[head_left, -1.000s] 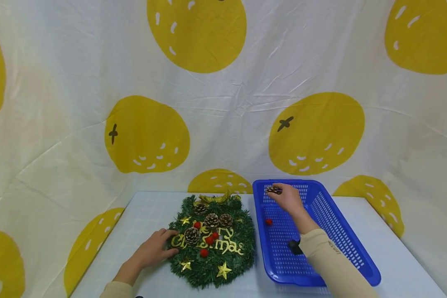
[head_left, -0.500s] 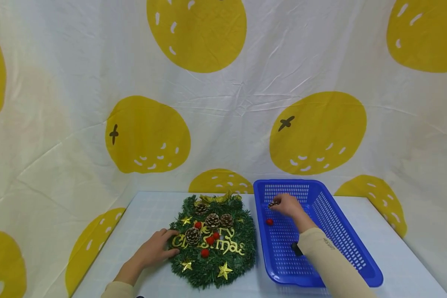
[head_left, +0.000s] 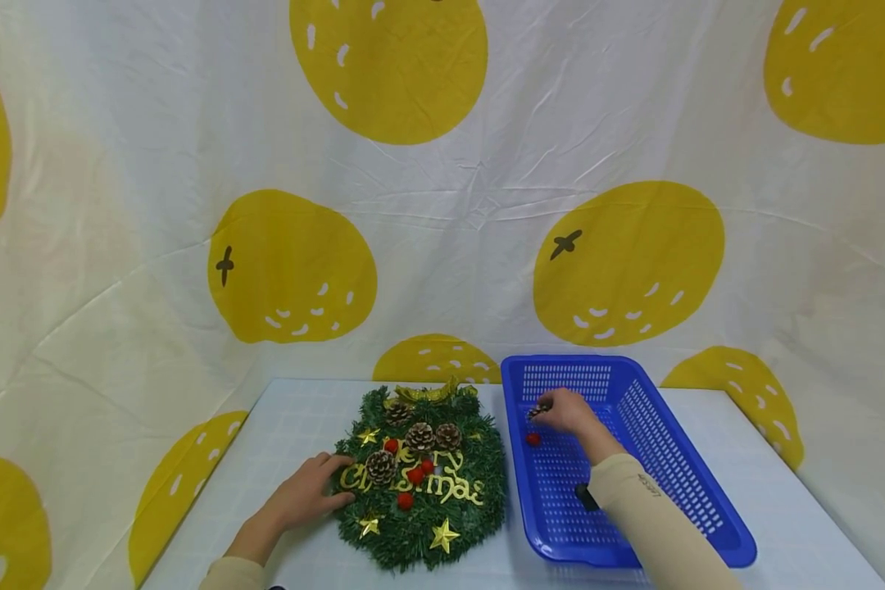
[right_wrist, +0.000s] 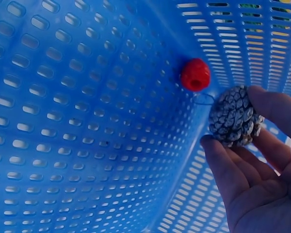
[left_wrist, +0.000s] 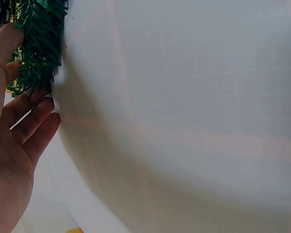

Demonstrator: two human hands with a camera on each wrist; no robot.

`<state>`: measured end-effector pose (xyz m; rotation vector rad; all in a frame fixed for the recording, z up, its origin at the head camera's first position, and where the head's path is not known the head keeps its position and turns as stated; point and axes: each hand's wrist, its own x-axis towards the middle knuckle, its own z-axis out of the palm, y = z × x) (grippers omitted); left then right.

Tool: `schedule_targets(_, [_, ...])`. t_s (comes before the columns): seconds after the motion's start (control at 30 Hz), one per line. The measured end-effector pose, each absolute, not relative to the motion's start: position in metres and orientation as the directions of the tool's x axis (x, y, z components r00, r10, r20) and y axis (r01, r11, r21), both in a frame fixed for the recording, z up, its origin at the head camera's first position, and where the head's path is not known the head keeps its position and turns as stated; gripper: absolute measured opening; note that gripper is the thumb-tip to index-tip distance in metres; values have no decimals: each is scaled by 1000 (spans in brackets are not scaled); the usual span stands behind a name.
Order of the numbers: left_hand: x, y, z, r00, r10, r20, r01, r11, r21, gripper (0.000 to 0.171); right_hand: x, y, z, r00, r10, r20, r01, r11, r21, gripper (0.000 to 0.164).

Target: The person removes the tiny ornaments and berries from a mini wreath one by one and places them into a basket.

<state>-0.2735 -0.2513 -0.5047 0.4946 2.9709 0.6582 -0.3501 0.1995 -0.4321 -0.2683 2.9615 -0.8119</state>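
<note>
A green Christmas wreath (head_left: pixel 479 467) lies on the table, carrying gold "Merry Christmas" lettering, gold stars, red berries and several pinecones. My left hand (head_left: pixel 306 492) rests against its left edge. In the left wrist view, the thumb and fingers of the left hand (left_wrist: pixel 14 160) touch the green tinsel (left_wrist: pixel 41 39), fairly straight and spread. Inside the blue basket (head_left: pixel 522 500), my right hand (head_left: pixel 569 412) pinches a pinecone (head_left: pixel 537 411) between thumb and fingertips. The right wrist view shows this pinecone (right_wrist: pixel 233 116) with a thin wire loop, close beside a red berry (right_wrist: pixel 195 75) in the basket.
The perforated basket stands right of the wreath, its raised rim around my right hand. A small black device (head_left: pixel 585 497) sits at my right sleeve. Behind the white table (head_left: pixel 295 418) hangs a white cloth (head_left: pixel 457 270) printed with yellow fruit.
My right hand has lowered deeper into the basket with the pinecone, toward the red berry, and the pinecone has tilted. My left hand stays at the wreath's edge.
</note>
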Motion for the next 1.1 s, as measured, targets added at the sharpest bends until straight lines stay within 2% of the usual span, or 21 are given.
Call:
schedule_targets(0.33, [-273, -251, -506, -947, 322, 14, 298, 859, 417, 60, -349, 201, -432, -982, -189, -27, -148, 841, -520, 41])
schedule_targets(0.57, [-275, -251, -508, -952, 307, 10, 281, 858, 430, 59, -344, 195, -420, -979, -198, 47, -190, 809, -556, 45])
schedule_targets(0.87, [-275, -250, -506, -951, 310, 13, 286, 861, 422, 60, -312, 156, -381, -965, -199, 169, -261, 757, -599, 46])
schedule_targets(1.1, [-274, -250, -504, -952, 305, 12, 280, 858, 429, 58, -287, 119, -366, -941, -241, 236, -337, 699, -630, 46])
